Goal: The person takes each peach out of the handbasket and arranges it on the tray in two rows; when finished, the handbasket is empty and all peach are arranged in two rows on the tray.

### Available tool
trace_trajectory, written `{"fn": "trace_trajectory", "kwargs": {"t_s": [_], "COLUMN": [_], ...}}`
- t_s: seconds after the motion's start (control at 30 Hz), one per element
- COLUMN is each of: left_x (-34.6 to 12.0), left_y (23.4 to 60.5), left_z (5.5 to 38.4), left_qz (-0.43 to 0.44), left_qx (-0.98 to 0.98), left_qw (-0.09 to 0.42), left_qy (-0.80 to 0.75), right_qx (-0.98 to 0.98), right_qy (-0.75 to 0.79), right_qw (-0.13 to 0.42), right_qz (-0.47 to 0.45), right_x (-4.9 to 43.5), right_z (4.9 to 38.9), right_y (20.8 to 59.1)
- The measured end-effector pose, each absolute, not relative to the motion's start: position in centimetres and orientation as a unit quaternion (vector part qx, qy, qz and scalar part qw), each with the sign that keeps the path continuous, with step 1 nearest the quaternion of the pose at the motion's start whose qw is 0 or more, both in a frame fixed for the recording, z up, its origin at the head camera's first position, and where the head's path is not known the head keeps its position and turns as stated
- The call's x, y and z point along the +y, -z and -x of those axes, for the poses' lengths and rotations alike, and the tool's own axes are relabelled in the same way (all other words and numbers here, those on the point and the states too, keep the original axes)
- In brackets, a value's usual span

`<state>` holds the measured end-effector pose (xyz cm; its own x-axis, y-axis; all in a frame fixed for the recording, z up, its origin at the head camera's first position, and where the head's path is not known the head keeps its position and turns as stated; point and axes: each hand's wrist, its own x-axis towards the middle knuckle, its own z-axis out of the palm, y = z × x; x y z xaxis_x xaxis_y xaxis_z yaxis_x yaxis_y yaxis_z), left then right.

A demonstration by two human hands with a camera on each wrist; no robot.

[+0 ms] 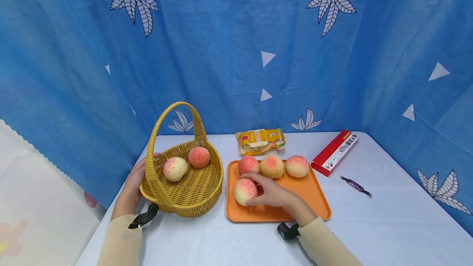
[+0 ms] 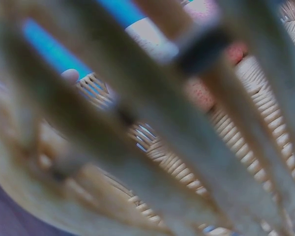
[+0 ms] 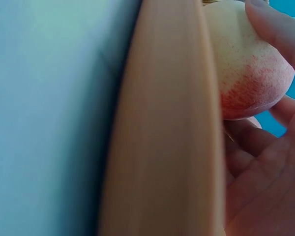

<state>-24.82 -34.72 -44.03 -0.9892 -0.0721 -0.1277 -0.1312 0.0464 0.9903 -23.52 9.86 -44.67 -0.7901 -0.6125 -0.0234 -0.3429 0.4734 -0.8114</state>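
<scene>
The right hand (image 1: 271,191) grips a pink-and-cream peach (image 1: 245,193), thumb on its near side and fingers curved round its far side; the peach is over the left part of an orange tray (image 1: 310,196), though whether it touches the tray beneath those fingers I cannot tell. Just beyond the fingertips are three more peaches in a row: a reddish peach (image 1: 248,163) nearest to them, a yellowish peach (image 1: 272,168) in the middle, and a paler peach (image 1: 297,167) farthest to their right. To the left of the gripping fingers, apart from them, is a yellow woven basket (image 1: 192,209). The left hand (image 1: 133,180) lies against its outer left side, fingertips at the rim (the wrist view there is mostly blur, so I cannot tell whether they curl round it). Inside, to the right of those fingertips, lie a cream, speckled peach (image 1: 175,169) and, farther from them, a red peach (image 1: 199,157). Beyond the right fingers, behind the tray, lies a yellow packet (image 1: 260,141); off to their right is a red box (image 1: 334,153)
</scene>
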Motion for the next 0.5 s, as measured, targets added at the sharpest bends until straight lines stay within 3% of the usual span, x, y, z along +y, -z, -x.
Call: {"fn": "trace_trajectory", "kwargs": {"t_s": [0.5], "left_x": [-34.88], "left_y": [44.08], "left_z": [24.75], "left_qz": [0.079], "left_qx": [0.725], "left_qw": [0.012], "left_qy": [-0.685], "right_qx": [0.847], "right_qy": [0.420], "right_qw": [0.157], "right_qz": [0.285], "right_x": [9.86], "right_z": [23.52], "right_y": [44.21]}}
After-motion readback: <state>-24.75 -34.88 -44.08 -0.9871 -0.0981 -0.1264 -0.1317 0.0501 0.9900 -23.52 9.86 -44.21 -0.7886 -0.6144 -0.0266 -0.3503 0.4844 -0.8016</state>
